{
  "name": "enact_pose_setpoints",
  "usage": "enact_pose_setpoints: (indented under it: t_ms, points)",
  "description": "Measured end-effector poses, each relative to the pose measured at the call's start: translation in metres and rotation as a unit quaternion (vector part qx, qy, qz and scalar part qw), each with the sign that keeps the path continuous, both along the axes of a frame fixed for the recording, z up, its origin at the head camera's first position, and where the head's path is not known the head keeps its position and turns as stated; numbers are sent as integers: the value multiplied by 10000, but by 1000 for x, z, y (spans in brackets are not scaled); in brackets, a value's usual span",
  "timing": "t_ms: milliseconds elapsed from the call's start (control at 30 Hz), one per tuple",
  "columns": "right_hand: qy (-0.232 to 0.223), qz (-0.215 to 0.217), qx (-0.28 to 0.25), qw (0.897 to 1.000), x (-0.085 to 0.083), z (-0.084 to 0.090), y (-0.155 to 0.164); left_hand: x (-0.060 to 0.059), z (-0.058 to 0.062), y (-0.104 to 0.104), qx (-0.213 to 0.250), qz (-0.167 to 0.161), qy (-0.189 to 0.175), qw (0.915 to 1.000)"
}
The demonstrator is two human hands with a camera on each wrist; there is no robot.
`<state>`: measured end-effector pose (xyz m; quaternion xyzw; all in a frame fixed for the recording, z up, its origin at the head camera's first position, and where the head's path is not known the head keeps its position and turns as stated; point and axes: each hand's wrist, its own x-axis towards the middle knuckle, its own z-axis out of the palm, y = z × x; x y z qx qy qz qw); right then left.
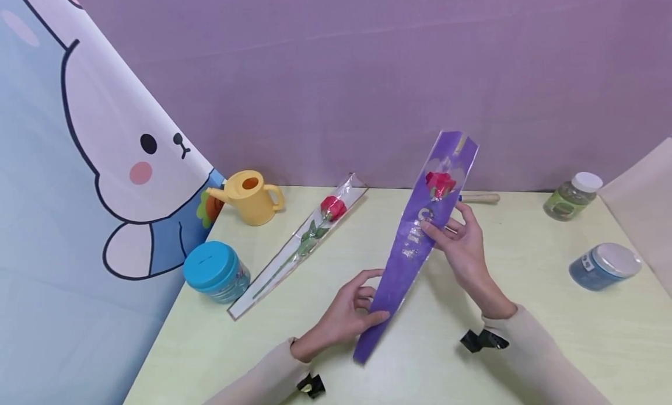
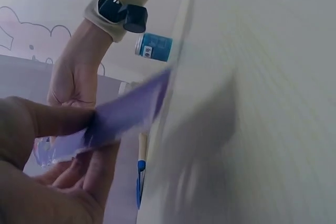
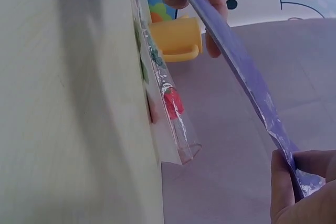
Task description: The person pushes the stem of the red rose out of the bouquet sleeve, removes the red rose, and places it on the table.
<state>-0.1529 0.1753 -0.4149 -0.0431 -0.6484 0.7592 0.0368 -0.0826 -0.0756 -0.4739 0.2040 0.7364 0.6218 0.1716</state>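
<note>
Both hands hold up a rose in a long purple sleeve, tilted with its wide end up and to the right. Its red bloom shows through the clear front near the top. My left hand pinches the narrow lower part, thumb in front and fingers behind. Higher up, my right hand grips the right edge below the bloom, its thumb on the front. In the left wrist view the purple sleeve is raised over its shadow. The right wrist view shows the sleeve edge-on between the hands.
A second rose in a white and clear sleeve lies on the table to the left. Near it stand a yellow watering can and a blue-lidded jar. At right are a white-capped jar, a blue jar and a wooden handle.
</note>
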Motion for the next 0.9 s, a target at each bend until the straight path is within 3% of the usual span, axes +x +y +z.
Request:
enact_pose_setpoints:
  t_ms: [300, 533, 900]
  points:
    - [93, -1, 188, 9998, 0, 1, 0, 0, -1, 5, 61, 423, -319, 9986]
    - [172, 107, 148, 9997, 0, -5, -4, 0, -2, 5, -66, 525, -232, 9983]
    - [-206, 555, 410, 9974, 5, -17, -15, -2, -7, 9, 54, 714, -174, 9973]
